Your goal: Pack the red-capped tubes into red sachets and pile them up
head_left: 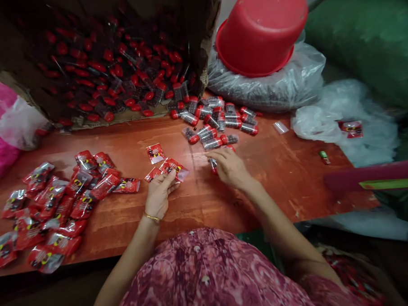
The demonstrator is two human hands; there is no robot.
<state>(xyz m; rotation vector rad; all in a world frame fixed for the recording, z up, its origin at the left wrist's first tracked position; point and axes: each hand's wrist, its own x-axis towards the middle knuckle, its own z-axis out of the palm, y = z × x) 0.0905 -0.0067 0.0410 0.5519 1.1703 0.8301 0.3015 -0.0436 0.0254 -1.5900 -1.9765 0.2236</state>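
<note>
A reddish table [276,181] is bearing heaped packets [55,200] on the left. The right hand [232,170] is curving half open, its hold impossible to tell; the left hand [158,195], nearly closed, is pinching a red packet [173,164]; a red-capped tube [213,164] is showing beneath the right hand.

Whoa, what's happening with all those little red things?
A person's left hand pinches a red packet. Their right hand is at a small red-capped bottle; whether it grips it isn't clear. More bottles lie just beyond, and a pile of packets sits on the left.
</note>
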